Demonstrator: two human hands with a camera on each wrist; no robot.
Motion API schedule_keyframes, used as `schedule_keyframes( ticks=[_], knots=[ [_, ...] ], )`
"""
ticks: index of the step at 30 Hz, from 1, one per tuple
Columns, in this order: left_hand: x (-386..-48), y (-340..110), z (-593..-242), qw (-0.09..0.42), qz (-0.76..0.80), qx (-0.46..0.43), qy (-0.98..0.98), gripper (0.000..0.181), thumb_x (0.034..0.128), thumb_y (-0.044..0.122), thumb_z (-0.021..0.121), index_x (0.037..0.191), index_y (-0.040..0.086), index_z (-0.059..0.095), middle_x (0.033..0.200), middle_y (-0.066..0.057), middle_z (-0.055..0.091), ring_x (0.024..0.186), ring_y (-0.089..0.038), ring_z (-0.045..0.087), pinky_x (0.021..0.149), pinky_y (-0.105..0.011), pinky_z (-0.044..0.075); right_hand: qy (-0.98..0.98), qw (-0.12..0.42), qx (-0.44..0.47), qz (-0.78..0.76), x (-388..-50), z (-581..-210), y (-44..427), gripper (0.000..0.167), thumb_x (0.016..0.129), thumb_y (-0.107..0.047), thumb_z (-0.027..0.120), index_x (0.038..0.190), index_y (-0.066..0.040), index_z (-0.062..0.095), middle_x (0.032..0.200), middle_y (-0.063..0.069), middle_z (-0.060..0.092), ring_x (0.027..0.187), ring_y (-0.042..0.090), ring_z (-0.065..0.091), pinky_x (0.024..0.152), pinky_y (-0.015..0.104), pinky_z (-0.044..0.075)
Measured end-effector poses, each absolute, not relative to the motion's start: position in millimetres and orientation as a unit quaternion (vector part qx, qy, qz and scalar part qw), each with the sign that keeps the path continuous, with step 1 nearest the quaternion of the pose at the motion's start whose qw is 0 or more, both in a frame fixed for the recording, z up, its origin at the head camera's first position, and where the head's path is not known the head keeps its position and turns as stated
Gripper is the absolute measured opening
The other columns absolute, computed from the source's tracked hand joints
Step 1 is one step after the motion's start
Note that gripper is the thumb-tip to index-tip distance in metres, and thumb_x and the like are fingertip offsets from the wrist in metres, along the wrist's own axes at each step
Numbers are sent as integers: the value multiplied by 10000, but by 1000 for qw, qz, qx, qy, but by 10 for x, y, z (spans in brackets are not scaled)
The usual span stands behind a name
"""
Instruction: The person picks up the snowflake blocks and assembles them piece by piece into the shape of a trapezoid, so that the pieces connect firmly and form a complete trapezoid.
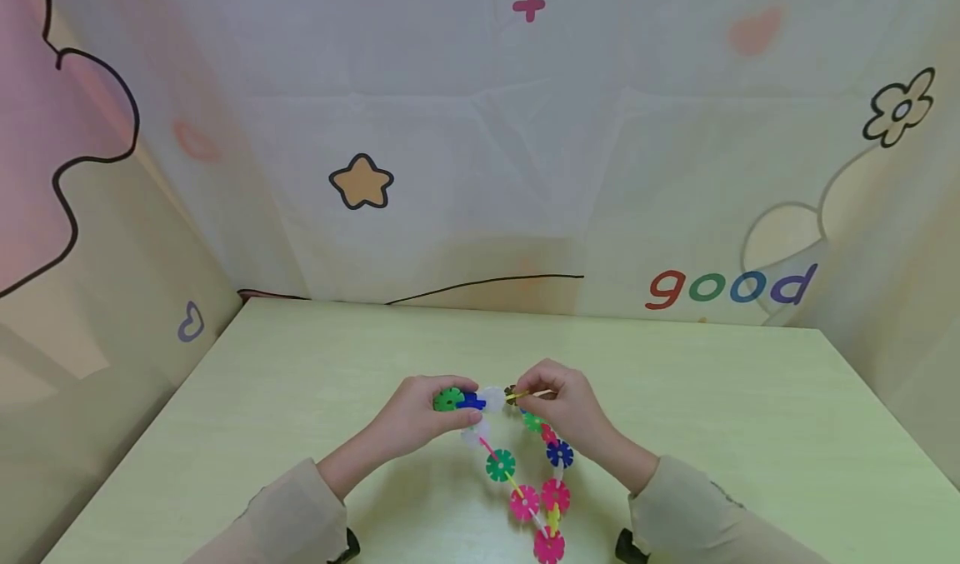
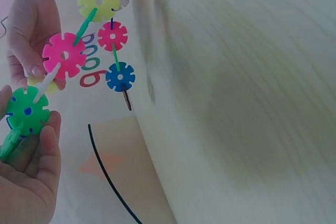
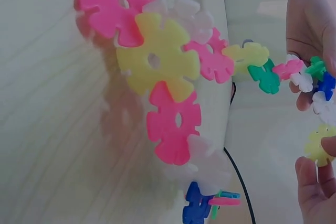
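A chain of slotted snowflake discs in several colours hangs in a loop below both hands, with a pink disc (image 1: pixel 550 546) at its low end. My left hand (image 1: pixel 420 414) holds one stretch of it, with a green disc (image 1: pixel 448 399) and a blue disc (image 1: pixel 472 401) between thumb and fingers. Just right of these sits a white disc (image 1: pixel 492 398). The right hand (image 1: pixel 566 406) pinches a yellow disc (image 3: pixel 318 144), seen nearly edge-on in the head view, beside that white one. Whether the two discs are slotted together I cannot tell.
Beneath the hands spreads a pale wooden table (image 1: pixel 300 356). A printed cloth (image 1: pixel 450 131) with a star, a flower and the word "good" rises behind it and along the sides. The chain casts a soft shadow on the tabletop.
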State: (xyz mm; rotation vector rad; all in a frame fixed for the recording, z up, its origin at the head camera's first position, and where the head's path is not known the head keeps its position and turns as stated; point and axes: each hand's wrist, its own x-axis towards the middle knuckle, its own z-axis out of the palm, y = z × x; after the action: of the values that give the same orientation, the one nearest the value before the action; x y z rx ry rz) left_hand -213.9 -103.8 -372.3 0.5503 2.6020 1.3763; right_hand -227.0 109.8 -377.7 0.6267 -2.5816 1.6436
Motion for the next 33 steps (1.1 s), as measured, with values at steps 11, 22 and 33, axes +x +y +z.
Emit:
schedule_keyframes(
  ticks=[11,22,33],
  knots=[
    [-2142,-1060,-3669,74,459,180,867,399,772,350,658,1083,104,618,960,-46,645,739,-114,536,601,-227,462,-828,-7,235,508,-2233,-3763,1110,76,784,-30,633,850,-42,669,982,112,628,936,248,584,751,229,504],
    [-2124,-1066,-3668,72,465,180,864,397,766,353,662,1073,105,623,938,-48,646,724,-113,537,597,-229,465,-831,-39,239,501,-2209,-3731,1101,151,789,-67,640,930,-11,652,1042,163,628,851,230,603,677,165,484],
    [-2108,-1074,-3646,82,470,194,857,361,775,310,663,1070,106,626,887,-38,650,677,-102,524,568,-219,450,-830,-37,250,497,-2235,-3730,1099,246,765,-146,680,959,-2,634,931,123,642,810,170,561,678,181,468]
  ],
)
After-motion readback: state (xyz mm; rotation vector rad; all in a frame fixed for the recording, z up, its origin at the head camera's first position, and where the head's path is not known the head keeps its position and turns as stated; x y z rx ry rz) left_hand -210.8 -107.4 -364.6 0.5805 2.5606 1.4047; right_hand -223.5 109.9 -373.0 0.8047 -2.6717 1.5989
